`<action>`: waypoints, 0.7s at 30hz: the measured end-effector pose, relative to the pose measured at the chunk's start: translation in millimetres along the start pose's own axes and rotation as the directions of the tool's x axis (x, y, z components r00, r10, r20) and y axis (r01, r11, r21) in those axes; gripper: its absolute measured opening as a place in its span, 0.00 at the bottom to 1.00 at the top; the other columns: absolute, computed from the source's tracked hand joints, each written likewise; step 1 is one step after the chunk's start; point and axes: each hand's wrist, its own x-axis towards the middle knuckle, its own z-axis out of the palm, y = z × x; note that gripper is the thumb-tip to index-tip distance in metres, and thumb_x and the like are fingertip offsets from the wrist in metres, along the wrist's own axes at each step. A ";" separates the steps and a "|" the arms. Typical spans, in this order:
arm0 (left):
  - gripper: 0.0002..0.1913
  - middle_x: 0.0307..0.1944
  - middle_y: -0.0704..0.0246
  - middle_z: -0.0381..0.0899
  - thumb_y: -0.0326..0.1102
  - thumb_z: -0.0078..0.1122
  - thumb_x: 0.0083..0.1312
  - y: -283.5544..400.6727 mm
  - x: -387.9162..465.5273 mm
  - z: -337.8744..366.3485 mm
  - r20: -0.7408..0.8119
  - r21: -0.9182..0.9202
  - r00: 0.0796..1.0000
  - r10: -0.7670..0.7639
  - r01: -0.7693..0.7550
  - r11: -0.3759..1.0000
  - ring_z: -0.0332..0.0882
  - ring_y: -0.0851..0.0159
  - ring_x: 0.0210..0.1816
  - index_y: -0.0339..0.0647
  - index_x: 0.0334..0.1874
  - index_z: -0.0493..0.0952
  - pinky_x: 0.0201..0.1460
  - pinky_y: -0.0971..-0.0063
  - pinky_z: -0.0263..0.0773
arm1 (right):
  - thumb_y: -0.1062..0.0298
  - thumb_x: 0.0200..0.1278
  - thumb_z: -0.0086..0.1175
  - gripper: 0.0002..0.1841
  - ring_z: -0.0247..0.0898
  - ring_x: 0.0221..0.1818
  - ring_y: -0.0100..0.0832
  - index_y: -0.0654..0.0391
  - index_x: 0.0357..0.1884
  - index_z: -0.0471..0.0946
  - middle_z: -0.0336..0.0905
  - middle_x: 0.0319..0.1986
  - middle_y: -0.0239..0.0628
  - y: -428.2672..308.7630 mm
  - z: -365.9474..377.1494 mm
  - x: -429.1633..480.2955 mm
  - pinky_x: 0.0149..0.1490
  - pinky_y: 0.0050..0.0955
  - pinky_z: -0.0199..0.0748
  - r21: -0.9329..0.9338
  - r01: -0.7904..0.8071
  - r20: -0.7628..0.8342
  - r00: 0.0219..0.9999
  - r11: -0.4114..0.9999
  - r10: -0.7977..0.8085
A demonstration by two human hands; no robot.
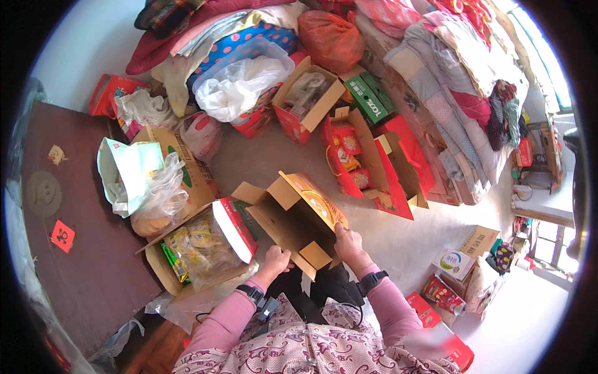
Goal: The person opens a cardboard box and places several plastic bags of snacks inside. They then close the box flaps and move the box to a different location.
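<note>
An open cardboard box [280,224] with an orange printed side is held in front of me, its flaps spread and its dark inside showing no contents. My left hand [276,262] grips its near left edge. On the right side, my right hand [348,243] pinches the orange wall near the corner. Just left of it stands an open carton [175,285] with a red and white flap, holding clear plastic and yellow and green snack packets [189,243]. Both wrists wear dark straps.
Beyond are a red box of packaged goods [345,159], a red box with plastic containers [308,98] and a green box [369,98]. A pale green bag [131,173] and a brown carton [182,159] sit left. Folded quilts [434,103] lie right; milk cartons [452,264] stand lower right.
</note>
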 end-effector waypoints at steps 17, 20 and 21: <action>0.20 0.40 0.59 0.86 0.44 0.54 0.68 -26.3 -31.6 100.1 0.342 0.265 0.926 -0.159 0.067 0.962 0.87 0.60 0.34 0.34 0.52 0.78 0.32 0.71 0.81 | 0.73 0.54 0.52 0.14 0.81 0.36 0.55 0.57 0.45 0.73 0.82 0.30 0.54 138.0 31.5 -141.3 0.43 0.52 0.78 0.150 -0.264 0.010 0.964 0.953 0.266; 0.20 0.38 0.61 0.86 0.47 0.57 0.68 -22.7 -34.2 124.0 0.435 0.376 0.865 -0.249 0.077 0.924 0.86 0.63 0.33 0.34 0.50 0.78 0.31 0.76 0.80 | 0.73 0.55 0.52 0.11 0.81 0.35 0.55 0.58 0.41 0.74 0.82 0.28 0.52 167.0 43.5 -180.3 0.42 0.52 0.77 0.219 -0.301 -0.048 0.947 0.928 0.319; 0.20 0.38 0.62 0.86 0.47 0.58 0.68 -24.0 -35.9 134.3 0.450 0.388 0.860 -0.240 0.054 0.920 0.86 0.64 0.32 0.34 0.49 0.78 0.31 0.77 0.80 | 0.73 0.55 0.52 0.10 0.81 0.35 0.55 0.58 0.41 0.74 0.82 0.28 0.51 175.6 49.2 -190.0 0.42 0.52 0.77 0.226 -0.326 -0.037 0.939 0.918 0.342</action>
